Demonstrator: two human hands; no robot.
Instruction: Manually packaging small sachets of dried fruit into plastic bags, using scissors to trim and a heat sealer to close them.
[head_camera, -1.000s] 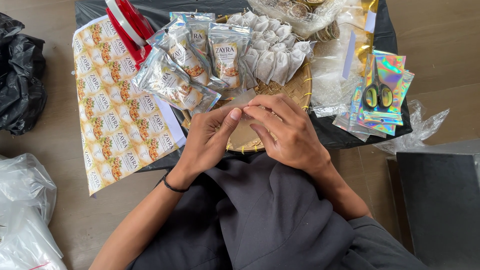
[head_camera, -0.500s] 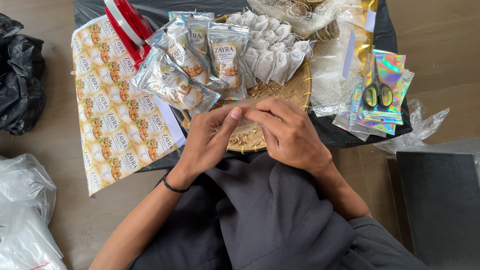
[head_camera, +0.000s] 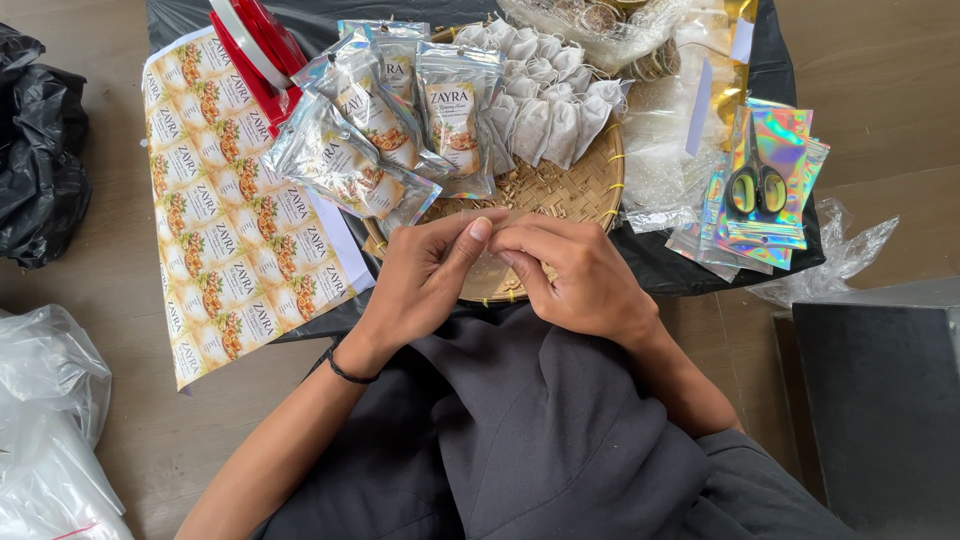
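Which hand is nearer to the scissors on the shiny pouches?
Right. The right hand is left of the scissors, over the woven tray; the left hand is farther away, beyond it.

— How many hands do you have in the frame?

— Two: your left hand (head_camera: 425, 275) and right hand (head_camera: 575, 275), at centre.

— And the filled packets?

— You have four clear labelled pouches (head_camera: 395, 125) at upper centre, on one woven tray (head_camera: 560, 185).

— The rest?

— One pair of scissors (head_camera: 756, 185) at right on a stack of holographic bags (head_camera: 790, 150), too overlapped to count. One printed label sheet (head_camera: 230, 240) at left. The white sachets (head_camera: 545, 95) number roughly a dozen.
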